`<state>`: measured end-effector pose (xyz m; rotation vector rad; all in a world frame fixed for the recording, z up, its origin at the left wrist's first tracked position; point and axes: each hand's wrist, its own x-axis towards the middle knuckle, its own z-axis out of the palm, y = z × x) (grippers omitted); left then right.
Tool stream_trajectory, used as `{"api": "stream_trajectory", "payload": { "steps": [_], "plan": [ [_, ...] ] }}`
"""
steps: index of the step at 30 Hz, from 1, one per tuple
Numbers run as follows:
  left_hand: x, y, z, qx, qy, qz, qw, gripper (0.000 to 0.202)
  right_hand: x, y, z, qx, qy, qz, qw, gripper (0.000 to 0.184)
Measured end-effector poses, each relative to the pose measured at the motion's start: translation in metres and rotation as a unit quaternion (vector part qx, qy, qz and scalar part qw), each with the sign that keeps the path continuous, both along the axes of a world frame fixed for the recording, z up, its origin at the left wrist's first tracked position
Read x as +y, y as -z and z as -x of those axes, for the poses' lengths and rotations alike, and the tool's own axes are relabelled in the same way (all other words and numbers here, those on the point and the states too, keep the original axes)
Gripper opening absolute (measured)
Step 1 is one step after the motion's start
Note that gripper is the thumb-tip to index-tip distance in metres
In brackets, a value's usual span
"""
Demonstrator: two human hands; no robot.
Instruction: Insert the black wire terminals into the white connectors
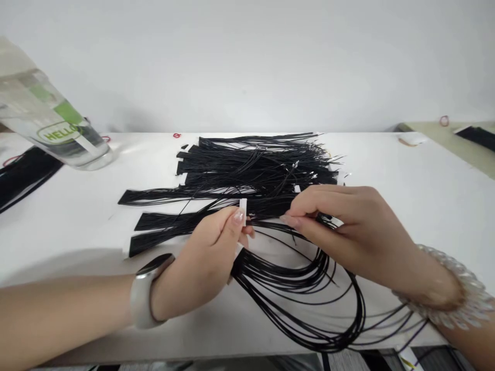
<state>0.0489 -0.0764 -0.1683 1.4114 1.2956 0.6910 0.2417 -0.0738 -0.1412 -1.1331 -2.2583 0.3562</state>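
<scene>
My left hand (211, 247) pinches a small white connector (243, 211) between thumb and fingers. Another white piece shows under that palm, with a bundle of black wires (294, 324) running from it in a wide loop toward the right. To the right, my right hand (348, 237) has thumb and forefinger pressed together on a thin black wire beside the connector. Whether this wire's tip is in the connector I cannot tell. Just behind both hands lies a pile of black wire bundles (247, 165), several with flat ends at the left.
A clear cup marked HELLO (58, 123) with liquid stands at the left. Near it lies another black wire bundle (27, 172). A pale green strip (456, 149) runs along the right, bearing a dark bundle (477, 137). The white table's (154, 340) front edge is close below.
</scene>
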Motion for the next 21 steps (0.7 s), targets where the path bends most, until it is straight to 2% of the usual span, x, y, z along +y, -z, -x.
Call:
{"api": "stream_trajectory", "payload": {
  "steps": [9,14,19,21],
  "plan": [
    [0.0003,-0.0023,-0.0002,-0.004,0.005,0.001,1.0,0.035,0.001,0.0034,0.0002,-0.003,-0.018,0.003,1.0,0.006],
    [0.0,-0.0028,0.0,0.001,0.02,-0.009,1.0,0.036,0.0031,0.004,-0.0017,-0.004,-0.078,-0.003,0.997,0.009],
    [0.0019,-0.0039,0.0009,0.034,0.034,-0.066,0.997,0.035,0.0042,0.0057,-0.0011,0.014,-0.067,-0.049,0.996,0.012],
    [0.002,-0.0039,0.0015,0.029,0.04,-0.064,0.997,0.034,0.0039,0.0073,-0.0011,0.016,-0.067,-0.063,0.996,0.013]
  ]
}}
